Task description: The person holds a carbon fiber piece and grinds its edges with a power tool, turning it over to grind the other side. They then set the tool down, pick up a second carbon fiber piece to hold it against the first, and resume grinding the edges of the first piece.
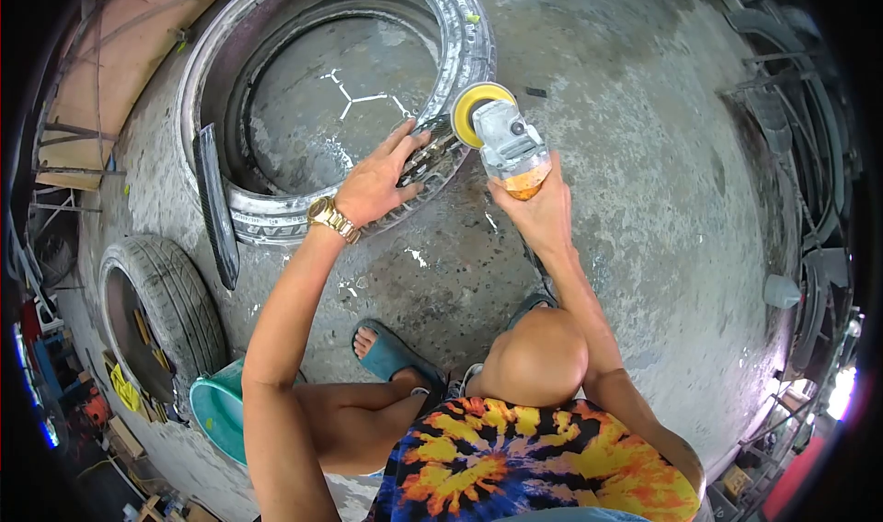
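Note:
My right hand (538,209) grips an angle grinder (511,145) with an orange body and grey head. The grinder's yellow-rimmed disc (464,113) is at the right side of a large dusty tire (276,207) lying flat on the floor. My left hand (377,180), with a gold watch on the wrist, rests on the tire's near right part. Its fingers and thumb straddle a dark carbon-patterned piece (440,136), holding it against the tire beside the disc. Whether the disc touches the piece is hard to tell. Another long carbon-patterned strip (217,209) leans on the tire's left side.
A second tire (189,301) stands upright at the left, near a teal bucket (216,412). White scraps (349,94) lie on the floor inside the large tire. A plastic container (782,291) and stacked dark parts line the right edge. My sandaled foot (391,352) is below the tire.

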The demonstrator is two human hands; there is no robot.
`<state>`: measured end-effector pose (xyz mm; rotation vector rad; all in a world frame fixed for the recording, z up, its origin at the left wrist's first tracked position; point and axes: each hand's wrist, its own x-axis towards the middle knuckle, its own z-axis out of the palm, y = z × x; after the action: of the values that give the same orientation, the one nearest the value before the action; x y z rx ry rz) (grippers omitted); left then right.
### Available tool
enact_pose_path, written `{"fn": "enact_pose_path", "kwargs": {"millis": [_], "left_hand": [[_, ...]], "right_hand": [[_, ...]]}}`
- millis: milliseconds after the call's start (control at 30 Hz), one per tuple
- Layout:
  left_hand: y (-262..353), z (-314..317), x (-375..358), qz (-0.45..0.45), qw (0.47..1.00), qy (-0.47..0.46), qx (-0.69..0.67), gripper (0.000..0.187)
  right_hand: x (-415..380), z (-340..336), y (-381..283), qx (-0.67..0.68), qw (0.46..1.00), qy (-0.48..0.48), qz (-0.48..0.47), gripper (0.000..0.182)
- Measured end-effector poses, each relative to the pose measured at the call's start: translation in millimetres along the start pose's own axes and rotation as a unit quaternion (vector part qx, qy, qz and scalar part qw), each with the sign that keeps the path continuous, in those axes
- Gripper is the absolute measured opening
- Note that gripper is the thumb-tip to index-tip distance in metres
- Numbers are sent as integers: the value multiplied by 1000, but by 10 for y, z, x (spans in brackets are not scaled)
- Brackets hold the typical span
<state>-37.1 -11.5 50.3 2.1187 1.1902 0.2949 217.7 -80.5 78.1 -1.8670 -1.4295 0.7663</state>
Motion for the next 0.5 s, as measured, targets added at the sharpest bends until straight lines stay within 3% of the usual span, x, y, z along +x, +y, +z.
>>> {"fn": "enact_pose_path", "kwargs": {"millis": [100,433,500], "left_hand": [[3,-2,9,-11,1000,-9,-9,78],[-5,9,15,-5,1000,-3,-11,79],[0,0,9,-3,1000,-5,-7,79]], "right_hand": [[-6,12,49,7,999,7,-34,58],[-10,13,9,-13,1000,-10,-22,59],[16,22,63,-2,998,37,-51,58]]}}
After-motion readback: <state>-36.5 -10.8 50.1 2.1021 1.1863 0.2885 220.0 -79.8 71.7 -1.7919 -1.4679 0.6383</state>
